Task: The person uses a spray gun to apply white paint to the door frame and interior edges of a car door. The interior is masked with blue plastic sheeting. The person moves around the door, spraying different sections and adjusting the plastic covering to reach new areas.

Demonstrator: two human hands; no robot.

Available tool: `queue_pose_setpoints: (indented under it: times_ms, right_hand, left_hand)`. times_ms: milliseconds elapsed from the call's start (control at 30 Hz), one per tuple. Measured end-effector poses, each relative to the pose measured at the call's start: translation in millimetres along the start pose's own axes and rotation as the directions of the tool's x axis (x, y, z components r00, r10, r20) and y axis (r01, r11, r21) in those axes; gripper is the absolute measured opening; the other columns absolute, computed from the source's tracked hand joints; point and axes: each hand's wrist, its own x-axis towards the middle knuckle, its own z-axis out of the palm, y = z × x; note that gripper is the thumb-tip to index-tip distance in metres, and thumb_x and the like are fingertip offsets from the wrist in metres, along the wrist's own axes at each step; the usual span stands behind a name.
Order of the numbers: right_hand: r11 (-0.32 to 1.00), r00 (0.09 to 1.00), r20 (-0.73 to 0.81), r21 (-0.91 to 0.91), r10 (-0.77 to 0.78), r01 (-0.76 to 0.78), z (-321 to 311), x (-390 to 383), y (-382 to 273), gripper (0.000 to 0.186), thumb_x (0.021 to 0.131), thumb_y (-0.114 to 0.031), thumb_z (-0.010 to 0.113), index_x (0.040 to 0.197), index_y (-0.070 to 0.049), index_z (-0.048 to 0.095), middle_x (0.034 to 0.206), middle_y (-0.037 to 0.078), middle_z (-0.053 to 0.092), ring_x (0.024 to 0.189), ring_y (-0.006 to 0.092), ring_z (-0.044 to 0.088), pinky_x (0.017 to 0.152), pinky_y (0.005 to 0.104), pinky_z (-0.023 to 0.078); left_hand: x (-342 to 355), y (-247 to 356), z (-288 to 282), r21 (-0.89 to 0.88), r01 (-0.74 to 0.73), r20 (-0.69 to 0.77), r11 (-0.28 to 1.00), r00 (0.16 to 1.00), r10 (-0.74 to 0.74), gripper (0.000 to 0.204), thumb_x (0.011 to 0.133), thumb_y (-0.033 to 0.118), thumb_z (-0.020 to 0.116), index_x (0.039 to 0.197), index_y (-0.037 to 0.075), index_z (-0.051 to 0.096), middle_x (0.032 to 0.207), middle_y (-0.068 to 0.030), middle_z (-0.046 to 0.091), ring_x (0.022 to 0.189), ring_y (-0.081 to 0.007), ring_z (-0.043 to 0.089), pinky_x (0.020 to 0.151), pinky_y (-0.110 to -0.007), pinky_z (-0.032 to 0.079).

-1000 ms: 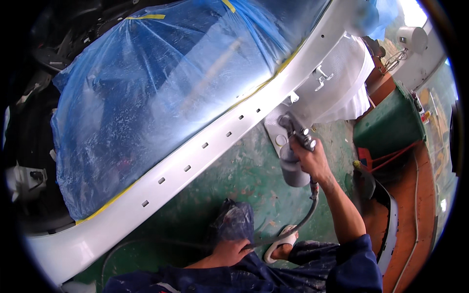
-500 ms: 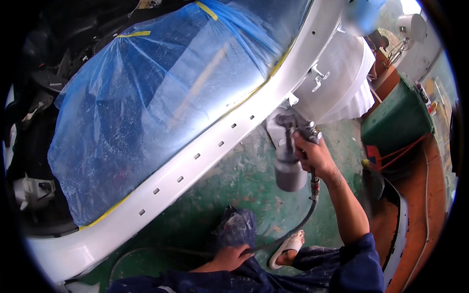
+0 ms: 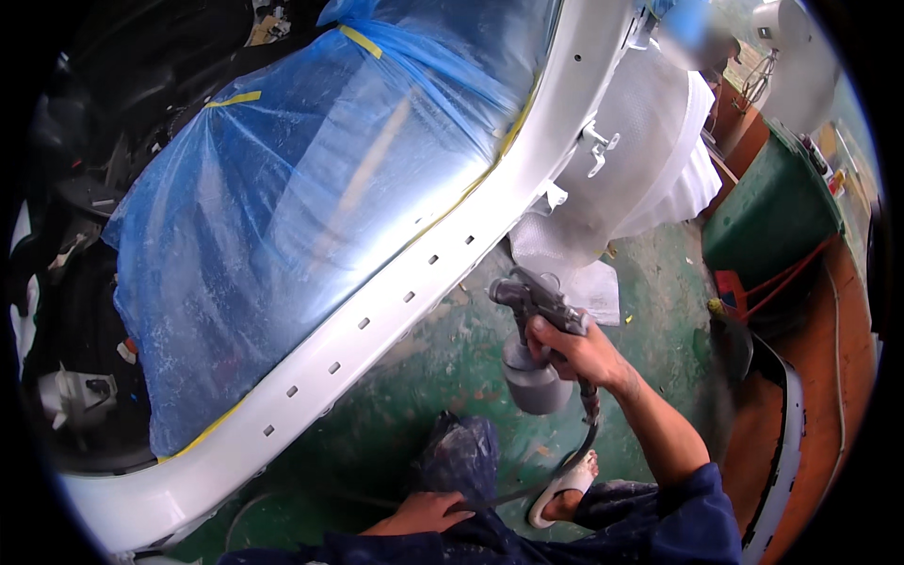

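Note:
My right hand (image 3: pixel 579 353) is wrapped round the grip of a grey spray gun (image 3: pixel 541 306), with a grey paint cup (image 3: pixel 537 381) hanging under it. The gun's nozzle points left, toward a white painted car body frame (image 3: pixel 395 306) with a row of small slots, and stays apart from it. From the grip a dark air hose (image 3: pixel 574 457) curves down to my left hand (image 3: pixel 428 514). There, close to my legs, the left fingers are closed round the hose. Blue plastic sheeting (image 3: pixel 226 282), fixed with yellow tape (image 3: pixel 361 40), covers the opening inside the frame.
White foam wrap (image 3: pixel 640 141) drapes beyond the frame, beside a metal hinge bracket (image 3: pixel 599 149). On the right stand a green bin (image 3: pixel 767 212) and a long grey trim piece (image 3: pixel 786 443) against an orange-brown board (image 3: pixel 829 348). My sandalled foot (image 3: pixel 565 490) is on the green floor (image 3: pixel 640 348).
The spray gun in my right hand has moved down, left and away from the frame, tilting as it goes. My left hand stays low on the hose. The view has shifted slightly.

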Motion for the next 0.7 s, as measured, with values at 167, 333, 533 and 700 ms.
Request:
queue_pose_setpoints:
  times_ms: [167, 333, 533, 700]
  right_hand:
    - [0.933, 0.932, -0.268, -0.326, -0.244, 0.151, -19.4, 40.8, -14.2, 0.038, 0.094, -0.034, 0.065, 0.085, 0.002, 0.063, 0.064, 0.006, 0.056, 0.062, 0.013, 0.052, 0.058, 0.036, 0.046]
    - [0.787, 0.628, -0.507, -0.534, -0.591, 0.309, -29.3, 44.7, -6.7, 0.032, 0.092, -0.028, 0.068, 0.09, 0.003, 0.059, 0.073, 0.021, 0.064, 0.067, 0.0388, 0.062, 0.064, 0.0436, 0.047]
    - [0.799, 0.679, -0.497, -0.555, -0.541, 0.23, -11.7, 13.6, 10.0, 0.026, 0.092, -0.023, 0.068, 0.101, -0.001, 0.056, 0.076, 0.024, 0.064, 0.077, 0.0464, 0.063, 0.068, 0.049, 0.048]
    - [0.837, 0.865, -0.317, -0.514, -0.388, 0.187, -19.2, 16.8, 7.9, 0.028, 0.092, -0.026, 0.067, 0.099, 0.0, 0.063, 0.079, 0.025, 0.065, 0.079, 0.0451, 0.064, 0.07, 0.0482, 0.048]
  left_hand:
    - [7.5, -9.7, -1.0, -0.007, 0.028, -0.066, 1.0, 0.997, -0.028, 0.038, 0.092, 0.049, 0.064, 0.098, 0.012, 0.065, 0.079, -0.0135, 0.07, 0.075, -0.0392, 0.068, 0.065, -0.049, 0.053]
    - [7.4, -11.5, -0.8, -0.013, 0.037, -0.197, 0.999, 0.98, -0.039, 0.037, 0.091, 0.049, 0.065, 0.094, 0.012, 0.066, 0.076, -0.0139, 0.07, 0.073, -0.0388, 0.068, 0.064, -0.048, 0.053]
    - [-0.7, -21.8, 4.9, 0.031, 0.023, -0.119, 0.999, 0.993, -0.019, 0.041, 0.092, 0.053, 0.063, 0.097, 0.012, 0.069, 0.077, -0.014, 0.071, 0.073, -0.037, 0.07, 0.065, -0.046, 0.055]
    - [4.7, -29.8, 23.5, 0.033, 0.013, 0.006, 0.999, 1.0, -0.014, 0.049, 0.092, 0.061, 0.058, 0.101, 0.014, 0.068, 0.078, -0.017, 0.071, 0.075, -0.039, 0.07, 0.066, -0.048, 0.055]
